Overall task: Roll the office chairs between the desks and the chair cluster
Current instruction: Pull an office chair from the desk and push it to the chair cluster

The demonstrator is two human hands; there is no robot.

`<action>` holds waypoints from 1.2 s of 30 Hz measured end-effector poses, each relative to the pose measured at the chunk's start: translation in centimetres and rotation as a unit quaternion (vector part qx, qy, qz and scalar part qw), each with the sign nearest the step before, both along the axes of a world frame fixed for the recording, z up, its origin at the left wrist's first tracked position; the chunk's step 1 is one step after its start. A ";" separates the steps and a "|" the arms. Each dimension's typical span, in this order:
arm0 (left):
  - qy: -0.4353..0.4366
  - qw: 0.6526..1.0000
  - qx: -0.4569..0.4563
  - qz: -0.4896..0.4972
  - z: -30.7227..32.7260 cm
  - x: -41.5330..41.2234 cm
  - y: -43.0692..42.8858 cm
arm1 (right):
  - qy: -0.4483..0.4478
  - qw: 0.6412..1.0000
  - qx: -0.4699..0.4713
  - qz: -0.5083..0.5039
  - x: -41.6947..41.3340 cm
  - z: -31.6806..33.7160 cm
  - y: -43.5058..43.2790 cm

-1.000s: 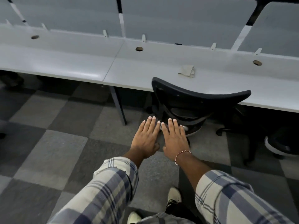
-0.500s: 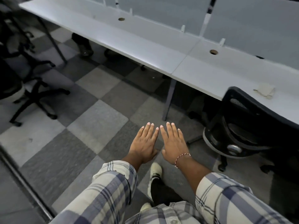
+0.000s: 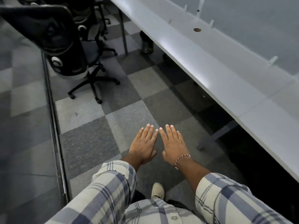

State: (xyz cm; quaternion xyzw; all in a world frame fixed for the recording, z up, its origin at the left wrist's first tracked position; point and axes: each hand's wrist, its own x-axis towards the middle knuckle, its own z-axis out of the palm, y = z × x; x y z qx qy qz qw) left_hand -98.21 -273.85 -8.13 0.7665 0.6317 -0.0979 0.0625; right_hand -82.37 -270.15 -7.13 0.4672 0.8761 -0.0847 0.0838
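A person in a plaid shirt is holding both hands out flat over a checkered grey carpet (image 3: 129,113), palms down. The left hand (image 3: 144,145) and the right hand (image 3: 174,144) are hovering side by side with a narrow gap between them, fingers straight and close together, gripping nothing. A red-and-white thread bracelet (image 3: 181,160) is circling the right wrist, and a pale shoe (image 3: 157,190) is showing below the arms. A black mesh-backed office chair (image 3: 59,46) is standing on its wheeled star base at the upper left, well apart from both hands, with more dark chairs (image 3: 90,18) crowding behind it. A row of white desks (image 3: 210,65) with grey partitions (image 3: 258,21) is running along the right, across the aisle from the chair. A metal floor rail (image 3: 53,118) is running down the left.
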 end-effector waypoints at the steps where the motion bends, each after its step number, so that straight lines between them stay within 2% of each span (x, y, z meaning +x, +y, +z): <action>1: -0.004 1.000 0.001 0.013 0.1 -0.9 0.7 | 0.001 1.000 0.003 0.014 -1.0 0.4 1.3; 11: -0.021 0.995 0.035 0.095 -0.1 -11.1 9.0 | 0.012 0.995 0.014 0.098 -12.6 0.5 12.5; 23: -0.019 0.990 0.055 0.128 0.1 -30.3 19.7 | 0.021 0.993 0.001 0.118 -31.6 1.2 24.4; 36: -0.010 0.973 0.110 0.202 0.6 -47.7 29.5 | 0.073 0.975 0.026 0.208 -51.3 1.4 35.9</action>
